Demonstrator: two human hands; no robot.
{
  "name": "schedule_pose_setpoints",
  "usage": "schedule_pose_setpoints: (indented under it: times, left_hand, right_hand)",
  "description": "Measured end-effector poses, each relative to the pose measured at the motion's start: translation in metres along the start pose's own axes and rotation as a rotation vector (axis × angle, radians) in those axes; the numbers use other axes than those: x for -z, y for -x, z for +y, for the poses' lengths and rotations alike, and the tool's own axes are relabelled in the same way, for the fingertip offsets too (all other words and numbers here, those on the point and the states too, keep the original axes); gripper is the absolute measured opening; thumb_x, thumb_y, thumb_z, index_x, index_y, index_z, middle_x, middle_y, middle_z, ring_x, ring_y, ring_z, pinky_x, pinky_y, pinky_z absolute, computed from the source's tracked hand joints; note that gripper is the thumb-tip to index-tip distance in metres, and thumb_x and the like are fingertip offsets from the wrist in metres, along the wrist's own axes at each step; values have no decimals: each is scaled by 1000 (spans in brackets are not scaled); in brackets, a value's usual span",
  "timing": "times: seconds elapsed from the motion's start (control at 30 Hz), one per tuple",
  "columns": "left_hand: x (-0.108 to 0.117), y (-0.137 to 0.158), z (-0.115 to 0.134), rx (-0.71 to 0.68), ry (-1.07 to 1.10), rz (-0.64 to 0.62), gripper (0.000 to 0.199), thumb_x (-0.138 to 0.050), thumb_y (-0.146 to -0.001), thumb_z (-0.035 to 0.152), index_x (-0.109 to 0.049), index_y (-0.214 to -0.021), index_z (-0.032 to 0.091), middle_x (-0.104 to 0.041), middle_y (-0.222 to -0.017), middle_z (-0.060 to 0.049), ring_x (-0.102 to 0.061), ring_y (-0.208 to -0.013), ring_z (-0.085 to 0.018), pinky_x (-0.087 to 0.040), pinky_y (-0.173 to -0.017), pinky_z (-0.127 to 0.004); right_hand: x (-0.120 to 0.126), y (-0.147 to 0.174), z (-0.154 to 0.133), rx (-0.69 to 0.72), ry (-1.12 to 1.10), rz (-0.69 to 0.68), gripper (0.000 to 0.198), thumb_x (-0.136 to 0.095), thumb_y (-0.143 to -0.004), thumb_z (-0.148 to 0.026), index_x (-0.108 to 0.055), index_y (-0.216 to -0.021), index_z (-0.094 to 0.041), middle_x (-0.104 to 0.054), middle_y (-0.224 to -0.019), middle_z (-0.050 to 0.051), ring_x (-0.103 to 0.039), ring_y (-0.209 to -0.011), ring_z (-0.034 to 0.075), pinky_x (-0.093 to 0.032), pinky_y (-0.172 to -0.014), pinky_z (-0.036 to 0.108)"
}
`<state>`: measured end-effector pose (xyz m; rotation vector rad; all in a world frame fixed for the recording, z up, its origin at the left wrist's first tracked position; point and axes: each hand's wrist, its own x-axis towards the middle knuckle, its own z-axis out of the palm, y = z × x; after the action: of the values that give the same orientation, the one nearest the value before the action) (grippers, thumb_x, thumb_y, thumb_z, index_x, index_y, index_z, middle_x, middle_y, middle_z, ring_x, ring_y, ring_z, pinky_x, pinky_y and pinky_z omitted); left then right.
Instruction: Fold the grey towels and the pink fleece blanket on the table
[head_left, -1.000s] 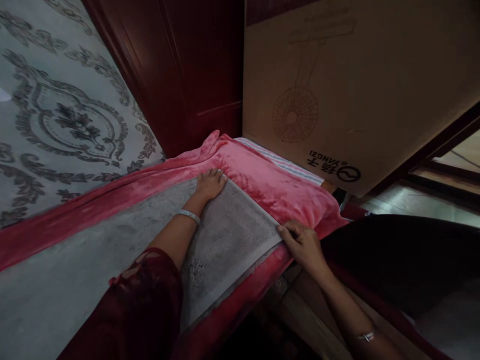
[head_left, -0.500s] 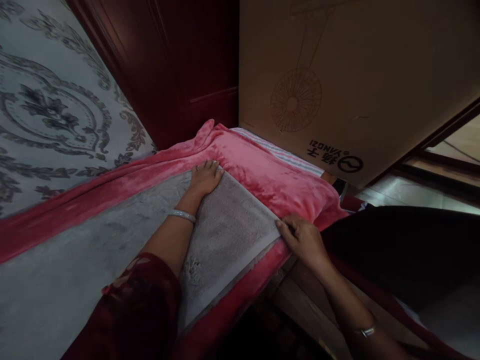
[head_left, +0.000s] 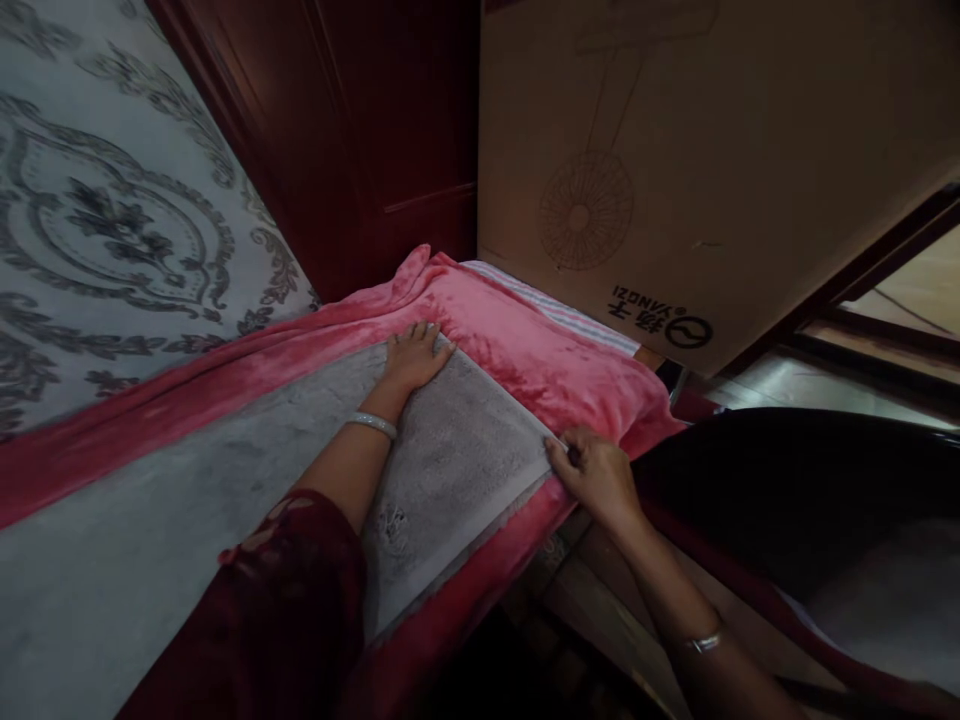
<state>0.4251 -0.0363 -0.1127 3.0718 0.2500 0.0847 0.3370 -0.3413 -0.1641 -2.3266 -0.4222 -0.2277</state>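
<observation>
A grey fabric cover [head_left: 465, 450] with a pale bound edge lies over a pink plush blanket [head_left: 517, 350]. My left hand [head_left: 416, 357] rests flat near the cover's far corner, its fingers spread. At the near right corner, my right hand [head_left: 592, 470] pinches the cover's edge between thumb and fingers. A small cluster of loose threads [head_left: 392, 528] shows on the grey surface below my left wrist. Beyond the pink blanket, a strip of striped cloth [head_left: 551, 305] is visible.
A large cardboard box [head_left: 750, 130] with a fan drawing stands behind the far end. Dark red panelling [head_left: 390, 110] and a patterned wall [head_left: 127, 220] border the left. A black curved object [head_left: 765, 500] lies to the right.
The view has shifted slightly. My left hand's fingers are a little more spread, still flat on the cover. My right hand keeps its hold on the corner.
</observation>
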Motion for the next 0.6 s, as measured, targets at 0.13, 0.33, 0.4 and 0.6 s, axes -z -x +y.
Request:
schedule_pose_setpoints:
  times: [0.13, 0.33, 0.4, 0.6]
  left_hand:
    - [14, 4, 2, 23, 31, -111, 74, -30, -101, 57, -23, -164, 19, -15, -172, -12, -15, -159, -31, -15, -126, -59]
    - [31, 38, -11, -133, 34, -43, 58, -31, -104, 41, -37, -159, 22, -27, -170, -9, -19, -158, -26, -13, -128, -55]
    - [32, 48, -18, -180, 31, -42, 56, -32, -104, 39, -41, -157, 24, -29, -169, -8, -21, -158, -26, -14, -128, -54]
    - [25, 52, -19, -119, 19, -68, 59, -32, -104, 43, -33, -161, 28, -23, -171, -6, -18, -158, -32, -11, -126, -64]
  right_hand:
    - [1, -3, -2, -32, 14, -38, 36, -49, -86, -48, -48, -60, -23, -50, -56, 1, -49, -54, 16, -29, -53, 27]
    - [25, -9, -24, -44, 208, -111, 28, -54, -93, -41, -66, -82, -19, -67, -81, 9, -62, -78, 25, -44, -65, 32]
    - [25, -15, -47, 75, 254, -22, 33, -51, -97, -39, -70, -111, -15, -69, -108, 17, -62, -103, 31, -50, -84, 39]
    - [-27, -34, -102, 403, 359, -308, 66, -51, -101, -50, -39, -159, -21, -30, -166, 13, -24, -153, 34, -21, -123, 58]
